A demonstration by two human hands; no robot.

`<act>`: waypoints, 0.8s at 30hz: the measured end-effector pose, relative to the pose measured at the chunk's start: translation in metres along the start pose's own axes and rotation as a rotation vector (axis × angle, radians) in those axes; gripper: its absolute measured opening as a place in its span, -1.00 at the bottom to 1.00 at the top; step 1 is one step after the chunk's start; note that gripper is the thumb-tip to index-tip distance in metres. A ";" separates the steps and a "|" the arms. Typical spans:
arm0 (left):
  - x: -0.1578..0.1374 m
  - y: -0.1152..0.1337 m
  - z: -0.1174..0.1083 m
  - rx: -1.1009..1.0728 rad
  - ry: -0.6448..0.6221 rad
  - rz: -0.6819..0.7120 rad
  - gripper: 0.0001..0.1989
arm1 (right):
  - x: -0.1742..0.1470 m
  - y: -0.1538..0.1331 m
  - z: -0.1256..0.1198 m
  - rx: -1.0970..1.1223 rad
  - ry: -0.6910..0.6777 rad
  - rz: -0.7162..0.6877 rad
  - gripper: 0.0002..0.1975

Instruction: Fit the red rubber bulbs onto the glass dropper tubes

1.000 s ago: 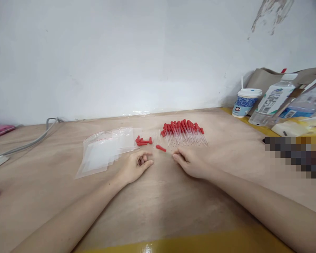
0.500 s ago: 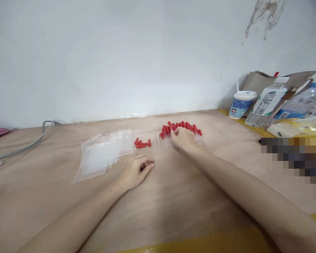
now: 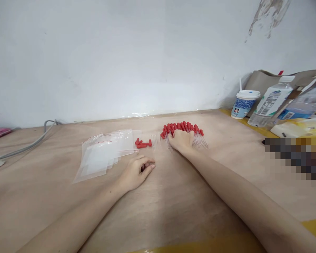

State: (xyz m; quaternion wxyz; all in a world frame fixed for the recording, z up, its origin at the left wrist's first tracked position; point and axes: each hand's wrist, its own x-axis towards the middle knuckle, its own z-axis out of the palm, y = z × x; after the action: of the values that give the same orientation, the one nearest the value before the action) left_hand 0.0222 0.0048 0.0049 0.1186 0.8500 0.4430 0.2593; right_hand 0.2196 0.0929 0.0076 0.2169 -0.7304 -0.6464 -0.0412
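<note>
A fan of several glass droppers with red rubber bulbs [image 3: 184,125] lies in the middle of the table. My right hand [image 3: 181,140] is over their glass stems, its fingers curled in and closed; the fingertips are hidden, so what they grip cannot be seen. To the left lie a few loose red rubber bulbs [image 3: 143,143], with thin clear glass tubes [image 3: 156,141] beside them. My left hand [image 3: 138,172] rests on the table just in front of these, holding nothing, fingers loosely bent and the thumb apart. Overlapping clear zip bags [image 3: 102,154] are spread to its left.
At the back right stand a paper cup with a straw [image 3: 244,104], a water bottle [image 3: 271,102] and a grey-brown bag [image 3: 260,79]. A grey cable [image 3: 28,149] runs along the left side. A white wall [image 3: 107,63] bounds the table at the back.
My right hand has shifted slightly toward me and turned over the droppers, showing more of the red bulbs behind it. The left hand stays still. The view has shifted slightly.
</note>
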 end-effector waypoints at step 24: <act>-0.002 -0.003 0.002 -0.026 0.003 0.023 -0.83 | -0.002 -0.063 -0.007 -0.086 -0.216 -0.145 -0.77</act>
State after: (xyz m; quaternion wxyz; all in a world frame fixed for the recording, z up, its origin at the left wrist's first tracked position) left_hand 0.0202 0.0045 0.0014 0.1260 0.8530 0.4302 0.2674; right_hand 0.1605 0.0931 0.0303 0.1111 -0.6906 -0.7146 -0.0055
